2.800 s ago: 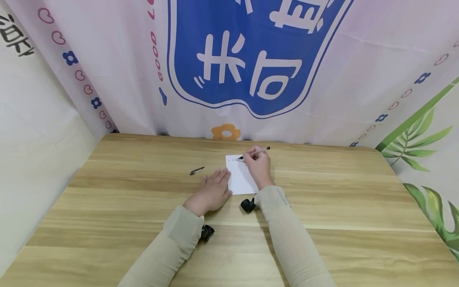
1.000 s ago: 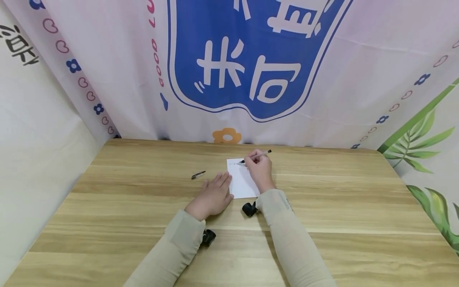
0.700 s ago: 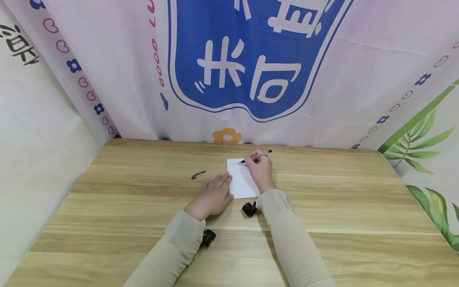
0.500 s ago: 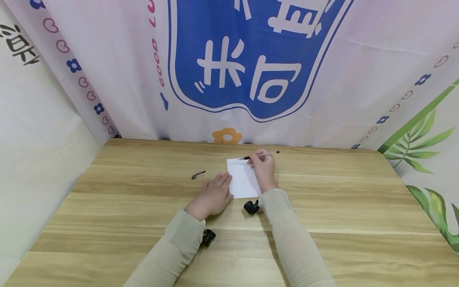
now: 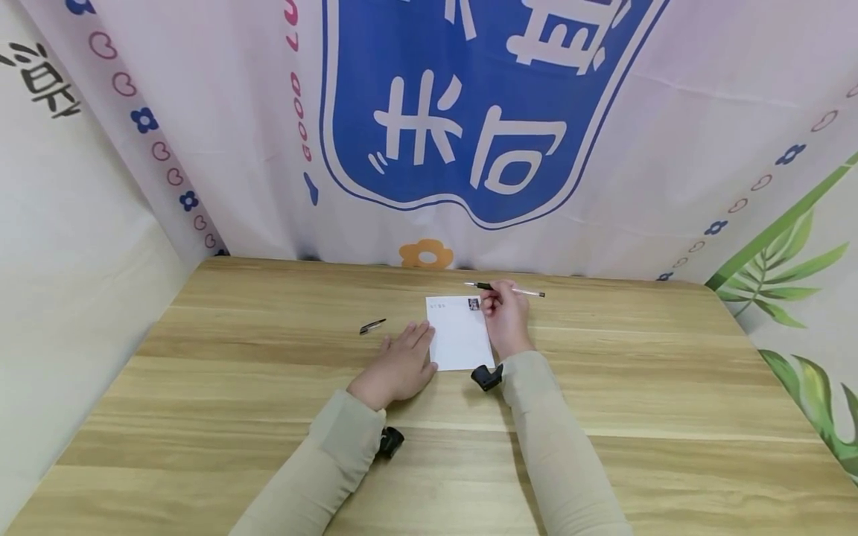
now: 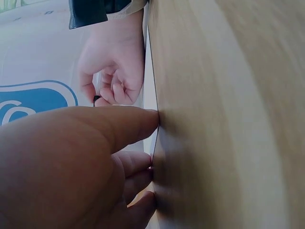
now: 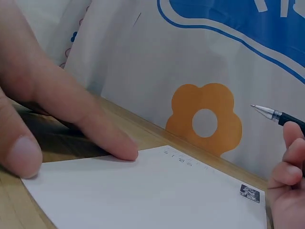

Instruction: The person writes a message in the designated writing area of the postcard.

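Note:
A white card [image 5: 459,339] lies on the wooden table, with small handwriting along its top left and a dark stamp-like picture [image 7: 250,193] at the top right corner. My left hand [image 5: 395,366] rests at the card's left edge, fingers extended, fingertips on the edge. My right hand [image 5: 507,324] is at the card's right edge and grips a gel pen [image 5: 529,292] with a clear barrel and black grip. The pen points left, and its tip is off the card in the right wrist view. Left of the card lies the pen cap [image 5: 372,326].
Wooden table [image 5: 268,447] surrounds the card on all sides. Behind the table hangs a printed curtain [image 5: 255,171] with a blue emblem and an orange flower. Black wrist cameras [image 5: 486,377] sit at both cuffs.
My right hand has moved right with the pen, whose tip has left the writing and lifted off the card. The stamp-like picture is now uncovered. My left hand stays in place.

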Tool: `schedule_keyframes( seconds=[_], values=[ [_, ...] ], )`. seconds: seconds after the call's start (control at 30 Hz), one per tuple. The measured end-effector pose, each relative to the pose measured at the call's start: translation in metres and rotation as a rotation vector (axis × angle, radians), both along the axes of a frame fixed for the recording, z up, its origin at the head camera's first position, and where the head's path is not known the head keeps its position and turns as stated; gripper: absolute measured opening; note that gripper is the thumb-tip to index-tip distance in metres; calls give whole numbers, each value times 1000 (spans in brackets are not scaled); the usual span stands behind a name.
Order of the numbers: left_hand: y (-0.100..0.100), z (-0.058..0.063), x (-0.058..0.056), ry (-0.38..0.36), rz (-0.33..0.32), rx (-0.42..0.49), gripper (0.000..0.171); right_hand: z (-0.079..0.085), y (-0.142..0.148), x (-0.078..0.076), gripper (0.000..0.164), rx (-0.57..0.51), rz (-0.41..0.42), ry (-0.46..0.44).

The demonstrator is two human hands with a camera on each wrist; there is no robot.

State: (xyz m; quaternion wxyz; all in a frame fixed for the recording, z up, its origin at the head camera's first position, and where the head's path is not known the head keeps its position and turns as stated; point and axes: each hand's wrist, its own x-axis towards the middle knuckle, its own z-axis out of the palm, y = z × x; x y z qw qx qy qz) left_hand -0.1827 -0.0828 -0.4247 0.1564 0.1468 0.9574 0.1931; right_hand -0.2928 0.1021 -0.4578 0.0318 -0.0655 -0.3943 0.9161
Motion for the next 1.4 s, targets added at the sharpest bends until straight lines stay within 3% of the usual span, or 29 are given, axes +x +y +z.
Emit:
schedule_keyframes(
  seconds=[0.37, 0.6, 0.97, 1.1, 1.23, 1.4],
  values=[
    [0, 0, 0, 0, 2, 23, 66, 1, 0, 16, 19, 71, 7, 129],
    [-1, 3, -1, -15, -4, 36, 66, 4, 8, 29, 19, 122, -16, 131],
    [-3, 5, 1, -9, -13, 44, 66, 2, 11, 46, 21, 205, 33, 139],
    [-5, 8, 0, 50, -1, 56, 59, 2, 8, 46, 23, 213, 44, 158],
    [-6, 11, -3, 176, 21, 104, 48, 2, 8, 45, 24, 220, 57, 166],
    [-17, 16, -9, 314, 109, 196, 34, 2, 9, 45, 22, 227, 76, 148]
  ],
)
